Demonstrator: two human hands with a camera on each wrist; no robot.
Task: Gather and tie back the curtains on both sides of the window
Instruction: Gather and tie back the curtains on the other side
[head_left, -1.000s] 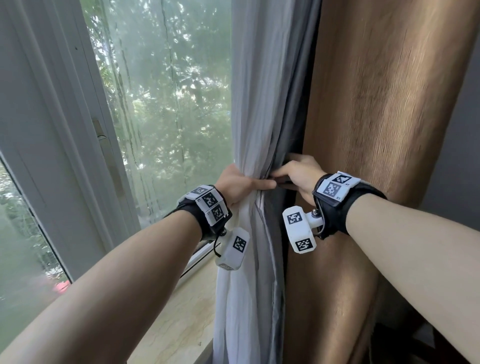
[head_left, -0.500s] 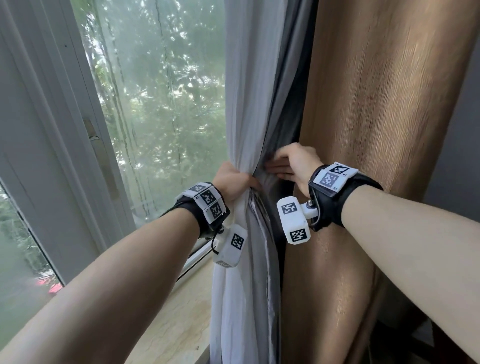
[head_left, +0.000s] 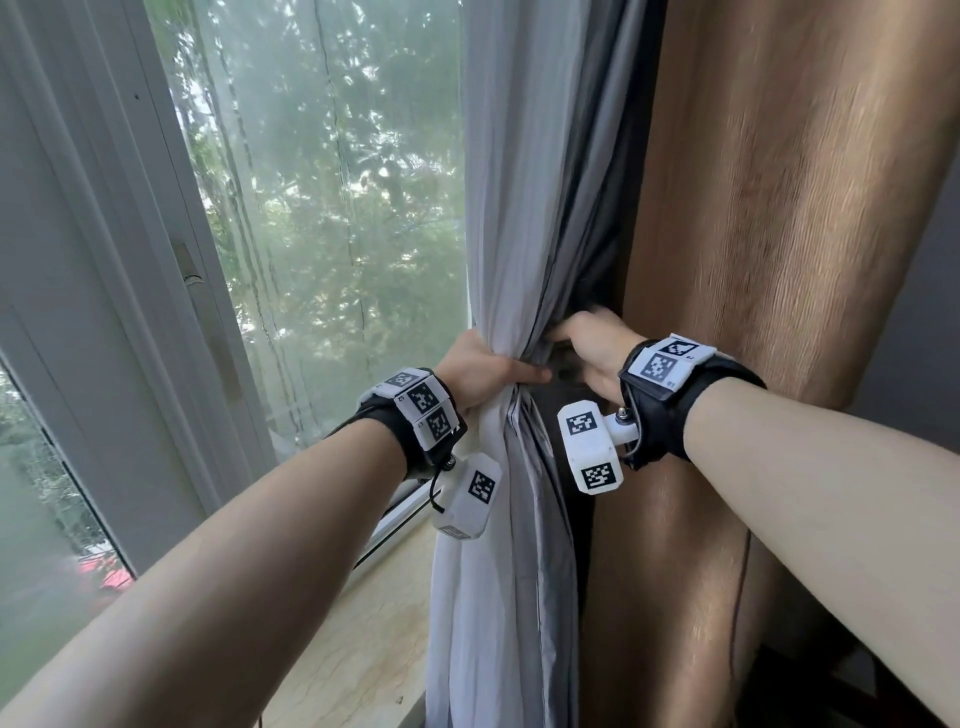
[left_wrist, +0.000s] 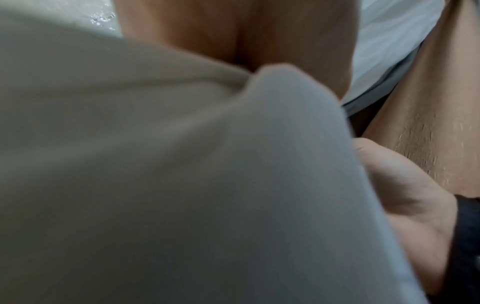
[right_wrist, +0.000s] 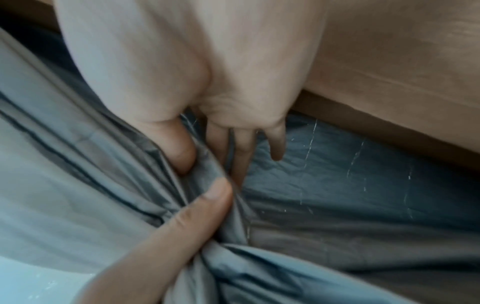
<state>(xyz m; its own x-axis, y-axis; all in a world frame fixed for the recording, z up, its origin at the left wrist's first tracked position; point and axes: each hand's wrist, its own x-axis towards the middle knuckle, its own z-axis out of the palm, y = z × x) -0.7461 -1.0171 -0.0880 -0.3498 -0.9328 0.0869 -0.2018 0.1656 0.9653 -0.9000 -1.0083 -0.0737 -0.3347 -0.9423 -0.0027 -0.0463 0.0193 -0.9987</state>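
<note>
A white sheer curtain (head_left: 509, 182) hangs bunched beside a grey curtain layer (head_left: 587, 208) and a heavy brown curtain (head_left: 779, 260). My left hand (head_left: 483, 366) grips the gathered white sheer at waist height, thumb pointing right. White fabric (left_wrist: 182, 164) fills most of the left wrist view, with my left hand's palm (left_wrist: 402, 195) at its edge. My right hand (head_left: 584, 345) reaches into the grey folds just right of the left thumb. In the right wrist view my right hand (right_wrist: 207, 162) has its thumb on one side of a grey fold (right_wrist: 337, 164) and its fingers (right_wrist: 244, 152) on the other, pinching it.
The window pane (head_left: 322, 208) and its white frame (head_left: 104, 260) are on the left, trees outside. A stone windowsill (head_left: 363, 649) runs below my left arm. A dark cable (head_left: 737, 597) hangs down the brown curtain's lower part. A grey wall (head_left: 924, 338) lies at the far right.
My right hand's fingers left the spot beside the left thumb, rose a little and pushed deeper into the grey folds. The left hand kept its grip on the white sheer.
</note>
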